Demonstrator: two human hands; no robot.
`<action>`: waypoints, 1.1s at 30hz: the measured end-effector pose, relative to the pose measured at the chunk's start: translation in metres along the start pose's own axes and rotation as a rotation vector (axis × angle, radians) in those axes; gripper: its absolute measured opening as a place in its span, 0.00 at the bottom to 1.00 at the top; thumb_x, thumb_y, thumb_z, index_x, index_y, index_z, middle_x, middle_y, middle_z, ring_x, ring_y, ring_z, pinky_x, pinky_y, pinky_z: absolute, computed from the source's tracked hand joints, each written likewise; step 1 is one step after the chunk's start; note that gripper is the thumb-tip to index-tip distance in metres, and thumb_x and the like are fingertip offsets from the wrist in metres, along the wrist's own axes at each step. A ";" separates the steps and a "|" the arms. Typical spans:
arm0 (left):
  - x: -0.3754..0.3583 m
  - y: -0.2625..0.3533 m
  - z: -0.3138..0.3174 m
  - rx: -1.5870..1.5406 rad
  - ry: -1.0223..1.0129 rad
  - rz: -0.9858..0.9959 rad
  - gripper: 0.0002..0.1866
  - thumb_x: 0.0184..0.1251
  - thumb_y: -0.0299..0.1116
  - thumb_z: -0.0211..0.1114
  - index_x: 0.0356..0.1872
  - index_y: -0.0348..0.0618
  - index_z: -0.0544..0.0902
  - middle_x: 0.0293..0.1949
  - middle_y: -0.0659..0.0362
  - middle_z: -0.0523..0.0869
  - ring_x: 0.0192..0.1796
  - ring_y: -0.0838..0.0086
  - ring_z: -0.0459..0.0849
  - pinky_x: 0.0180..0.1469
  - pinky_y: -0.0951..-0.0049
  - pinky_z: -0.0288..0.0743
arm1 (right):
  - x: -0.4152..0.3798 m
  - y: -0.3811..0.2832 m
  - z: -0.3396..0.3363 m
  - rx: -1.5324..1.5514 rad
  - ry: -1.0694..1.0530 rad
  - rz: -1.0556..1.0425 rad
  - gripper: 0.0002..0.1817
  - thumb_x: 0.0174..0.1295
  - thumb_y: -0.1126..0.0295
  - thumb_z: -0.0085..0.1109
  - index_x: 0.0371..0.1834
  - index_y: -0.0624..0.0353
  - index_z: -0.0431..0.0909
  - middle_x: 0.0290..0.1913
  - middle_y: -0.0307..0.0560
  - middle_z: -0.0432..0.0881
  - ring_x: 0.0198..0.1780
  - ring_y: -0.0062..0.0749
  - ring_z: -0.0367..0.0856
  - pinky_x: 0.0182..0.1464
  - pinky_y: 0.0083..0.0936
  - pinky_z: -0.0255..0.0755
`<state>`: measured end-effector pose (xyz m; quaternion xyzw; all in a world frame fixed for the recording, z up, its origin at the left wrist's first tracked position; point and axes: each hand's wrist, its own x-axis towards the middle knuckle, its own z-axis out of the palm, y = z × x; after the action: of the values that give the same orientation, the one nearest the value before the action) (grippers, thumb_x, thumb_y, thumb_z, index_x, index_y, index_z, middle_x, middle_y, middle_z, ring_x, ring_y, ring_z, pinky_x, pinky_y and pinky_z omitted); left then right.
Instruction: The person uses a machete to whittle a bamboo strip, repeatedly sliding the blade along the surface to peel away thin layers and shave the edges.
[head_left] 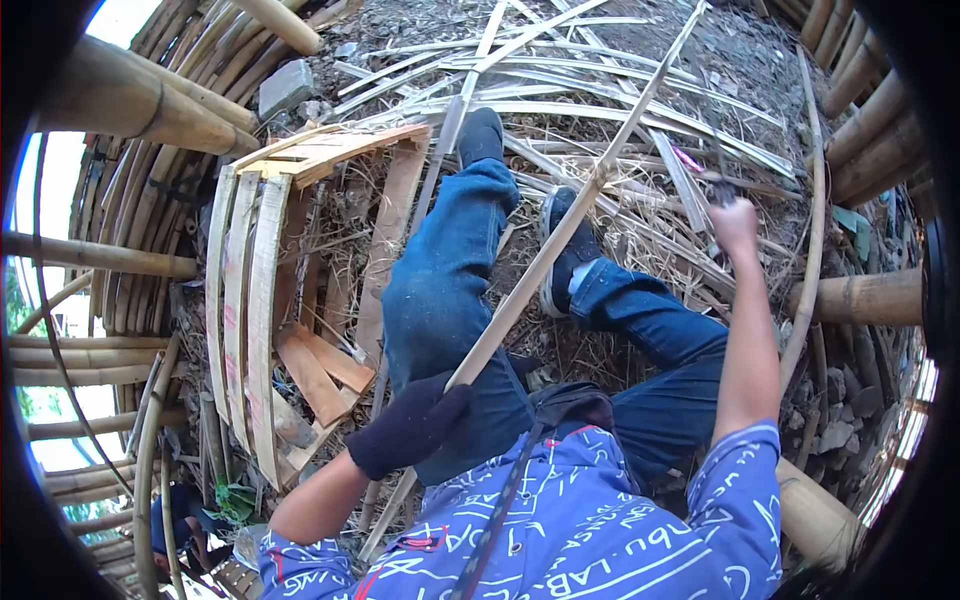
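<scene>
My left hand (415, 425), in a dark knitted glove, is closed around a long split bamboo strip (545, 262) near my lap. The strip slants across my legs, from below the glove to the top of the view. Off to the right, my bare right hand (736, 226) grips a knife (722, 188). Its dark, narrow blade points away from me and is partly blurred, apart from the strip. Beneath it, thin bamboo shavings (640, 215) litter the ground.
A wooden crate (240, 300) lies on my left with loose wood pieces (320, 375) inside. More split strips (560, 105) cover the ground ahead. A concrete block (286, 88) sits upper left. Bamboo poles (150, 100) line both sides. Another person (185, 525) is partly visible lower left.
</scene>
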<state>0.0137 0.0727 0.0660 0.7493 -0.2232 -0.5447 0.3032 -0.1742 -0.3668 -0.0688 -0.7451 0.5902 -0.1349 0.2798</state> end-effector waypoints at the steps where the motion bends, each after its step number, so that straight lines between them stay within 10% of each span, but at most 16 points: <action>1: 0.002 0.000 -0.002 -0.073 -0.033 -0.059 0.18 0.73 0.46 0.50 0.32 0.42 0.74 0.20 0.66 0.72 0.20 0.83 0.70 0.21 0.79 0.65 | -0.003 0.016 0.000 0.041 0.019 -0.039 0.14 0.45 0.63 0.63 0.18 0.65 0.78 0.17 0.51 0.78 0.21 0.35 0.79 0.27 0.32 0.70; 8: 0.012 0.016 0.001 -0.102 -0.081 -0.141 0.18 0.73 0.44 0.50 0.34 0.38 0.76 0.21 0.65 0.74 0.20 0.82 0.71 0.24 0.76 0.66 | -0.127 -0.025 -0.006 0.354 -0.239 -0.255 0.14 0.47 0.65 0.70 0.18 0.62 0.77 0.18 0.42 0.79 0.20 0.21 0.74 0.23 0.23 0.66; 15: 0.012 -0.003 0.015 0.120 0.005 0.143 0.17 0.74 0.45 0.49 0.34 0.40 0.73 0.20 0.64 0.72 0.22 0.80 0.72 0.26 0.76 0.66 | -0.146 -0.077 0.026 0.017 -0.352 -0.445 0.11 0.44 0.63 0.63 0.21 0.60 0.80 0.23 0.56 0.82 0.29 0.50 0.83 0.37 0.39 0.78; 17: 0.003 0.003 0.015 0.239 0.019 0.133 0.13 0.71 0.36 0.51 0.43 0.35 0.75 0.27 0.45 0.80 0.31 0.55 0.81 0.38 0.59 0.71 | -0.123 -0.074 0.027 -0.074 -0.287 -0.463 0.11 0.45 0.63 0.61 0.19 0.60 0.80 0.24 0.57 0.82 0.31 0.51 0.83 0.39 0.41 0.78; 20: 0.000 0.000 0.013 0.271 0.008 0.212 0.15 0.72 0.40 0.51 0.39 0.35 0.75 0.21 0.58 0.76 0.25 0.76 0.74 0.30 0.68 0.69 | -0.064 -0.035 0.023 -0.063 -0.233 -0.202 0.10 0.47 0.65 0.60 0.23 0.62 0.82 0.25 0.56 0.83 0.27 0.43 0.84 0.34 0.36 0.77; 27: 0.019 -0.004 0.011 0.195 -0.030 0.195 0.17 0.73 0.40 0.50 0.40 0.33 0.76 0.22 0.56 0.77 0.26 0.73 0.75 0.32 0.68 0.69 | -0.076 0.009 0.003 0.273 0.028 -0.229 0.12 0.46 0.70 0.60 0.12 0.65 0.71 0.12 0.40 0.72 0.17 0.18 0.69 0.20 0.27 0.63; 33: 0.020 0.019 0.004 -0.030 -0.144 -0.038 0.17 0.72 0.45 0.52 0.37 0.40 0.78 0.20 0.65 0.73 0.21 0.81 0.71 0.23 0.78 0.66 | -0.176 -0.047 0.016 0.519 -0.292 -0.183 0.07 0.50 0.73 0.64 0.21 0.63 0.76 0.18 0.35 0.76 0.21 0.14 0.71 0.22 0.19 0.64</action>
<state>0.0155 0.0451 0.0650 0.7076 -0.2218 -0.6062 0.2873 -0.1749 -0.1877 -0.0318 -0.7102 0.4202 -0.1973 0.5293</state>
